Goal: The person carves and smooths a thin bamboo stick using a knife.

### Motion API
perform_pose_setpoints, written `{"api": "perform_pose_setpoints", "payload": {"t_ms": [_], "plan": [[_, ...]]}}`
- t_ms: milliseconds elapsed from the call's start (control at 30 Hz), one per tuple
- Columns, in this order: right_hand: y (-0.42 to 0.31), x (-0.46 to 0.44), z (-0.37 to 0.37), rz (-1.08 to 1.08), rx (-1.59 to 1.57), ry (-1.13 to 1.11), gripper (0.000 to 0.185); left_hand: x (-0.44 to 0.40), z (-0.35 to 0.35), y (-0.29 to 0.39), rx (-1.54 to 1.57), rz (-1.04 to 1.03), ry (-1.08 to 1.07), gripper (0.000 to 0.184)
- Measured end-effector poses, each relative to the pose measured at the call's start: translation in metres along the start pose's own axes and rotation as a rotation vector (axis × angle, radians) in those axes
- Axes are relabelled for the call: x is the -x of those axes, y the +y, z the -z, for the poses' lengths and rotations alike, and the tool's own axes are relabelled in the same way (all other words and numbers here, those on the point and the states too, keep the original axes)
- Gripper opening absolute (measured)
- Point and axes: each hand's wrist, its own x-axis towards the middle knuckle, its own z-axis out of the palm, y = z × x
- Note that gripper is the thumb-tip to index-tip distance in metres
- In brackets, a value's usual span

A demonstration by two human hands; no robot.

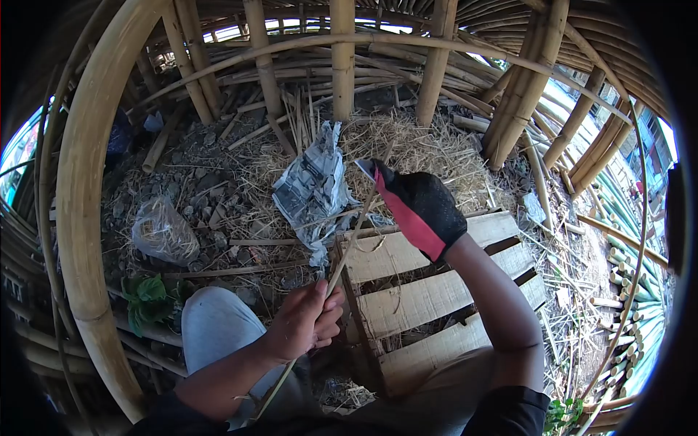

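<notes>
My bare left hand [309, 320] is closed round a long, thin bamboo strip [346, 256], which slants from my lap up toward the upper middle. My right hand [422, 207] wears a black and red glove and is closed on a knife [366, 169]. Only a short part of its grey blade shows, against the strip near its upper end; the handle is hidden in the glove. Below my right hand lies a wooden slatted pallet [414, 294], beside my knee. Thin curled shavings lie on its slats.
Crumpled newspaper [314, 182] lies on rubble and straw-like shavings [407, 152] ahead. A clear plastic bag [166, 231] is on the left, near a thick curved bamboo pole [91, 203]. Upright bamboo posts [342, 65] stand across the back. Cut green bamboo poles [643, 305] are stacked at right.
</notes>
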Motion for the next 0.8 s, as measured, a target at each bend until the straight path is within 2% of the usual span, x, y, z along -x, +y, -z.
{"api": "perform_pose_setpoints", "payload": {"t_ms": [67, 100, 200, 300, 400, 467, 600, 633, 733, 767, 800], "plan": [[-0.022, 0.009, -0.002, -0.027, -0.052, -0.052, 0.043, 0.000, 0.005, 0.001, 0.001, -0.001, 0.023, 0.045], [-0.027, 0.014, -0.005, -0.031, -0.066, -0.133, 0.031, 0.000, 0.007, 0.001, 0.008, -0.002, 0.025, 0.044], [-0.051, 0.033, -0.015, 0.192, -0.010, -0.183, 0.030, 0.000, 0.013, 0.001, 0.013, -0.018, 0.030, 0.044], [-0.058, 0.035, -0.017, 0.200, 0.020, -0.242, 0.031, 0.001, 0.014, 0.002, -0.011, -0.032, 0.024, 0.043], [-0.038, 0.027, -0.009, 0.217, 0.105, -0.021, 0.031, 0.004, 0.011, 0.004, -0.032, -0.042, 0.006, 0.042], [-0.014, 0.007, -0.007, 0.001, 0.203, 0.029, 0.031, 0.003, 0.011, 0.000, -0.043, -0.055, 0.003, 0.041], [-0.024, 0.018, -0.012, 0.040, 0.250, 0.176, 0.032, 0.001, 0.004, -0.001, -0.156, -0.117, 0.063, 0.043], [-0.032, 0.023, -0.013, -0.004, 0.326, 0.074, 0.032, 0.002, 0.007, -0.002, -0.133, -0.119, 0.060, 0.040], [-0.012, 0.014, -0.007, 0.102, 0.119, 0.005, 0.033, 0.000, 0.009, -0.003, -0.143, -0.122, 0.060, 0.037], [-0.010, 0.012, -0.004, 0.019, 0.157, -0.059, 0.031, 0.000, 0.009, -0.004, -0.152, -0.125, 0.064, 0.037], [-0.017, 0.016, -0.005, 0.062, 0.161, -0.058, 0.032, -0.001, 0.008, -0.003, -0.154, -0.126, 0.070, 0.037]]}}
